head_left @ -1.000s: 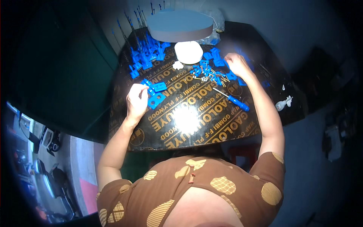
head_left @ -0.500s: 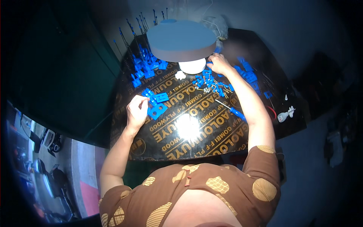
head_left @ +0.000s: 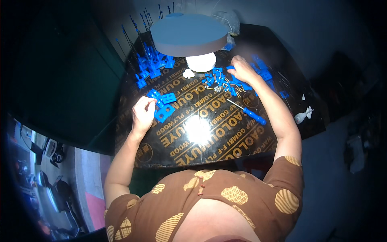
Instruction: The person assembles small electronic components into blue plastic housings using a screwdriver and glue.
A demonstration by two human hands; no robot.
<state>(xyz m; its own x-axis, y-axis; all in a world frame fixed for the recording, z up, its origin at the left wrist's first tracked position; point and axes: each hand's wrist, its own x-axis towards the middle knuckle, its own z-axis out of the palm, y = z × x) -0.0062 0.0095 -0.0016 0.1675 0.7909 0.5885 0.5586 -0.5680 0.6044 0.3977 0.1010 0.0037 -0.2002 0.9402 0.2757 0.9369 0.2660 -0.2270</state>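
Observation:
At the left of the dark printed table, my left hand (head_left: 143,115) is closed, thumb and fingers pinching the edge of a cluster of flat blue plastic parts (head_left: 164,114). One of these has round holes. My right hand (head_left: 243,70) is at the far right, its fingers closed around a small blue plastic piece (head_left: 230,68) that shows at the fingertips. Just below it lies a pile of small blue pieces and screws (head_left: 219,82). A blue-handled screwdriver (head_left: 254,115) lies nearer to me, its shaft pointing at the pile.
A round lamp (head_left: 189,34) on a white base (head_left: 200,62) stands at the back. Blue parts with thin upright rods (head_left: 151,64) fill the far left. More blue parts (head_left: 264,70) lie beyond my right forearm, and a small white bottle (head_left: 300,117) lies at the right edge.
My right hand has moved rightward, away from the lamp base, with the small blue piece now plainer at its fingertips. My left hand stays at the blue cluster. The whole view has shifted slightly.

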